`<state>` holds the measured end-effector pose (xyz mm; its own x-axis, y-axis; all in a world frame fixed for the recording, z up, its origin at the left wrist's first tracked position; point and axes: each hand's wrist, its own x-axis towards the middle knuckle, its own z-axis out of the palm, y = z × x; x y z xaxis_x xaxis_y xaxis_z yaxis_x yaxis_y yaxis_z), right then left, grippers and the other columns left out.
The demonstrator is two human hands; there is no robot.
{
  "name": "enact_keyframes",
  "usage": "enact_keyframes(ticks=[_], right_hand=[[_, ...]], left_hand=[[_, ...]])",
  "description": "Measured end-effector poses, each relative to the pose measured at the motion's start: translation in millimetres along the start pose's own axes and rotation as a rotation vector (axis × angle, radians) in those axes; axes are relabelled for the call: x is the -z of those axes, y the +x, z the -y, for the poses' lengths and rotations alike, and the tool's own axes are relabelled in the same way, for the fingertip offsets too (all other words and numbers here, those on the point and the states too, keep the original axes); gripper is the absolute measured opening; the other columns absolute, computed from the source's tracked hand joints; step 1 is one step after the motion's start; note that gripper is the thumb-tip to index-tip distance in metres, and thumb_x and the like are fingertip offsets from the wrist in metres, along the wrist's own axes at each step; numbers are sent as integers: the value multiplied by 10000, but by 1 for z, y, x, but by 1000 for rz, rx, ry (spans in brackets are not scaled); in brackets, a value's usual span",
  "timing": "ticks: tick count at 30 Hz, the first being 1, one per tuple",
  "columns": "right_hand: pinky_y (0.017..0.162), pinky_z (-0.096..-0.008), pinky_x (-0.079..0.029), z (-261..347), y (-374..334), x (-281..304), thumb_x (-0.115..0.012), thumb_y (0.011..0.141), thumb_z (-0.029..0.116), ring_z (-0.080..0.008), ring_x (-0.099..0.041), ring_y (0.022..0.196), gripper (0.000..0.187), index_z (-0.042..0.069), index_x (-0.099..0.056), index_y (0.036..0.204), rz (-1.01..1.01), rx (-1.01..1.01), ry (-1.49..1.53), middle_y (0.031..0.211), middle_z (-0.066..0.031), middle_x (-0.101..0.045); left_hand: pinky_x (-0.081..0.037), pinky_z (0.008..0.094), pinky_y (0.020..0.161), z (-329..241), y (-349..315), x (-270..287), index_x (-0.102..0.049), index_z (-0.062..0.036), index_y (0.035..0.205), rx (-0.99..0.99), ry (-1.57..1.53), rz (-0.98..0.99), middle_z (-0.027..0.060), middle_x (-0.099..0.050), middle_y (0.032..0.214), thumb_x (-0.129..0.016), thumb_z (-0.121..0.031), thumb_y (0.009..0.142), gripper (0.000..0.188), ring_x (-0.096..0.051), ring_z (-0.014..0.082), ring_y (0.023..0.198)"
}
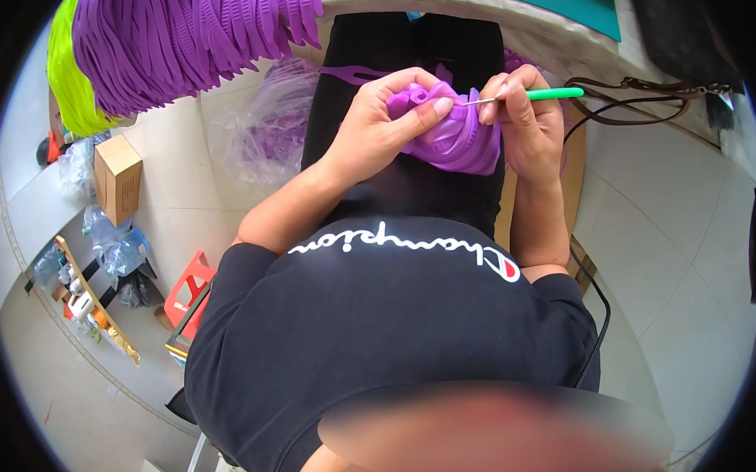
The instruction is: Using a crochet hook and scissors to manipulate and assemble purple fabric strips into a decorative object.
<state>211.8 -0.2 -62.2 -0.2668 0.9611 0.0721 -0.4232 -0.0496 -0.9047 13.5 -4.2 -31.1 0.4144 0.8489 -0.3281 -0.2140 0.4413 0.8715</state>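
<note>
Above my lap, my left hand pinches a bunched purple rubbery piece with ribbed, strap-like folds. The thumb presses on its upper edge, and the lower part hangs over my dark trousers. In my right hand is a slim tool with a green handle and a thin metal shaft. That shaft points left, with its end at the purple piece near my left thumb; the exact shape of the tip is too small to tell. A flat purple strap runs left from the bunch across my thigh.
Many purple ribbed straps hang over the table edge at upper left, beside yellow-green ones. Below lies a clear plastic bag with purple pieces. A cardboard box and red stool stand left. Brown cords hang right.
</note>
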Motion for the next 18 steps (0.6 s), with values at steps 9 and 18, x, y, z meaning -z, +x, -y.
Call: enact_keyframes(ticks=[9,18], right_hand=[[666,-234,-425,-2,-1,-9,-558,944,169,-134,-540,729,148,29,-522,912,-2,83,-189,831,-99,-585],[723,-287,-507,1,13,4,-669,832,56,-228,-655,836,80,-6,-636,870,23,341,-796,906,-156,-686]], left_hand=[[-365,149,561,1,-3,3,-625,-18,917,-121,143,-85,-63,-548,690,-621,-86,900,70,-458,-12,631],[-411,149,636,2,-2,6,-632,-16,993,-101,218,-126,-6,-606,813,-662,-127,878,162,-535,20,708]])
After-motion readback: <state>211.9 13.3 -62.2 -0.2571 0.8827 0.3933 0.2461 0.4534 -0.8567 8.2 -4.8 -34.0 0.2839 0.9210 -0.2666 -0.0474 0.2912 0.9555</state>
